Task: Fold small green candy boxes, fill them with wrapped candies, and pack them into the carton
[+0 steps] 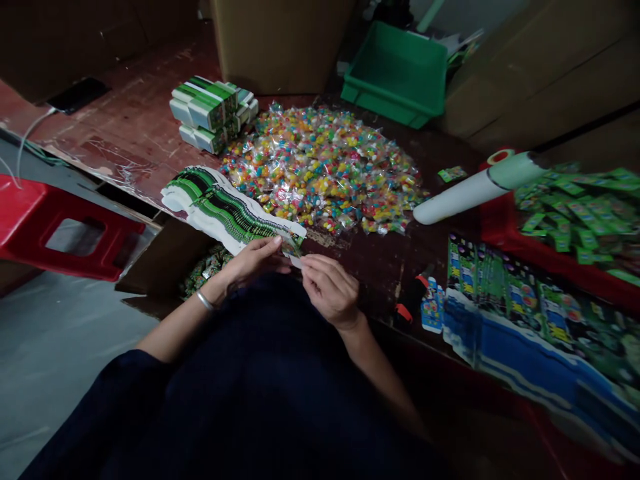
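Note:
Close to my body, my left hand [257,261] and my right hand [330,287] hold one small printed carton [291,248] between them. The left thumb lies over it, and the right fingers pinch its pale end flap. Just beyond my hands, a fanned row of flat green and white cartons [220,207] runs along the table edge. Behind that row spreads a heap of small clear bags of colourful candies [330,170]. Parts of the left fingers are hidden behind the carton.
Bundled cartons [213,110] stand behind the row. A green bin [397,77] is at the back, a white tube [475,190] lies right of the candy, and a red tray of green packets [575,213] stands right. A cutter [413,299] and blue cartons [433,307] lie near the front edge.

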The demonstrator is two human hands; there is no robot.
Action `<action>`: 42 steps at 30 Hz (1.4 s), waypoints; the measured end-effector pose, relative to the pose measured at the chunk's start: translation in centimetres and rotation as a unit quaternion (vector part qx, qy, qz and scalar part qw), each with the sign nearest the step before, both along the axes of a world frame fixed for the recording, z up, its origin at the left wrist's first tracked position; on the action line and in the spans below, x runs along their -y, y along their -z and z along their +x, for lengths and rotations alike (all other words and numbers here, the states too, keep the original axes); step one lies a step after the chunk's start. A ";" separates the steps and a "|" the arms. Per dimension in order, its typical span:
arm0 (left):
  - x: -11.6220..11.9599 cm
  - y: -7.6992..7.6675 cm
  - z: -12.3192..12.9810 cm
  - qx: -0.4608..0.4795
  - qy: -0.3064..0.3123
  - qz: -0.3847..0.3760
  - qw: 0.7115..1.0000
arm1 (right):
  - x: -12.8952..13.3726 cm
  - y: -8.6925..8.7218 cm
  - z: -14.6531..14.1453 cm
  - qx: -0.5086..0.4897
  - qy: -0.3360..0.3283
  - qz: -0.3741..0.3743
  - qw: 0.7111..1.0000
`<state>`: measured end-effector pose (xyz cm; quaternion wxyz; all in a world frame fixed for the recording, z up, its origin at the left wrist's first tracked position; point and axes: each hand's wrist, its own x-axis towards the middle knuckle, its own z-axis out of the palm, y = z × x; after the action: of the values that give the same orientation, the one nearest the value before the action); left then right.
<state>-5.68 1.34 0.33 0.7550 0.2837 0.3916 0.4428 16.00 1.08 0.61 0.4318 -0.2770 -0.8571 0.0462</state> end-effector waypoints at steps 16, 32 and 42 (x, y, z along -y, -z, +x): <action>0.6 -2.2 -0.1 -0.010 0.141 0.114 0.983 | -0.6 -3.6 1.0 -0.038 -0.052 -0.364 0.929; 2.1 -0.9 3.5 -0.112 -0.159 0.165 0.967 | 0.3 -0.4 -1.7 -0.269 0.129 -0.341 0.891; 1.8 -1.4 2.3 -0.083 -0.014 0.214 0.973 | -0.3 0.1 -1.8 -0.237 0.083 -0.264 0.931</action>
<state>-3.37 -0.47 1.76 0.6354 0.4692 0.3531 0.5015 14.22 1.41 0.47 0.5361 -0.4324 -0.6605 0.2991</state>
